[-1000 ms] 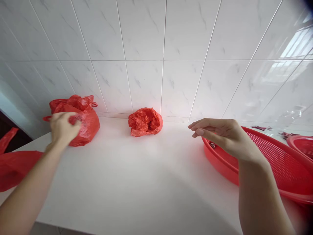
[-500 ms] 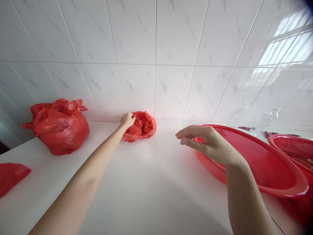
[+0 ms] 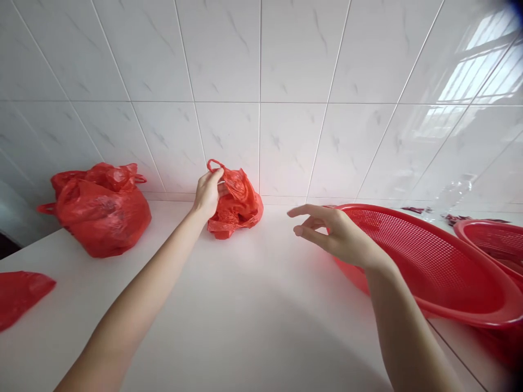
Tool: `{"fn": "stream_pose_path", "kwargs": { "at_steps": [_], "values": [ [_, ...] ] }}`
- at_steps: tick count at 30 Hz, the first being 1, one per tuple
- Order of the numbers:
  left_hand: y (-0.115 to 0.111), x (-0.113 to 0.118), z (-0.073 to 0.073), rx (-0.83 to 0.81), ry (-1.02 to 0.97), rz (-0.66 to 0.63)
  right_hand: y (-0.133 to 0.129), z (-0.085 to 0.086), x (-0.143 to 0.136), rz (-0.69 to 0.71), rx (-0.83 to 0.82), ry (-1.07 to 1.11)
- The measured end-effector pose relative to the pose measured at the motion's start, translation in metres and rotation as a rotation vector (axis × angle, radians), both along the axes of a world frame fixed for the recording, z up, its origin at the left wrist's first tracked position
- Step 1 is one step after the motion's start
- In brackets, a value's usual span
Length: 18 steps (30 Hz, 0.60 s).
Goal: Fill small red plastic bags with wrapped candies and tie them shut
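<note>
A crumpled red plastic bag [image 3: 241, 209] rests on the white counter against the tiled wall. My left hand [image 3: 209, 193] is closed on the bag's upper left edge and lifts that side, with a handle loop standing up above the thumb. What lies inside the bag is hard to make out. My right hand [image 3: 333, 231] hovers in the air to the right of the bag, fingers apart and curved, with nothing in it. Just behind and beside it sits a large red mesh basket [image 3: 429, 261].
A full, knotted red bag [image 3: 104, 218] stands at the left by the wall. Part of another red bag [image 3: 22, 296] lies at the left edge. A second red basket [image 3: 490, 239] and a clear plastic bottle [image 3: 447, 198] are at the far right.
My left hand has pulled the bag's edge and handle upward, so the bag stands taller. My right hand has shifted slightly left, its fingers spread further apart.
</note>
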<state>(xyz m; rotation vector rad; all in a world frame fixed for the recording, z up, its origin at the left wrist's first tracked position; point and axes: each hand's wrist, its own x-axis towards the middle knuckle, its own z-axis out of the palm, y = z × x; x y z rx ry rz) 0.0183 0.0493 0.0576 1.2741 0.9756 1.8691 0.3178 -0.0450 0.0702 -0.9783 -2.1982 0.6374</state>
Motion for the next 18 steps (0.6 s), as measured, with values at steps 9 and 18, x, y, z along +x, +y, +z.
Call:
{"fn": "stream_pose_path", "kwargs": {
  "at_steps": [9, 18],
  "values": [
    [-0.095, 0.078, -0.013, -0.012, 0.414, -0.317, 0.005, -0.026, -0.043, -0.015, -0.049, 0.227],
    [-0.095, 0.064, -0.045, -0.212, 0.592, -0.387, 0.019, -0.023, -0.032, -0.131, -0.188, 0.528]
  ]
}}
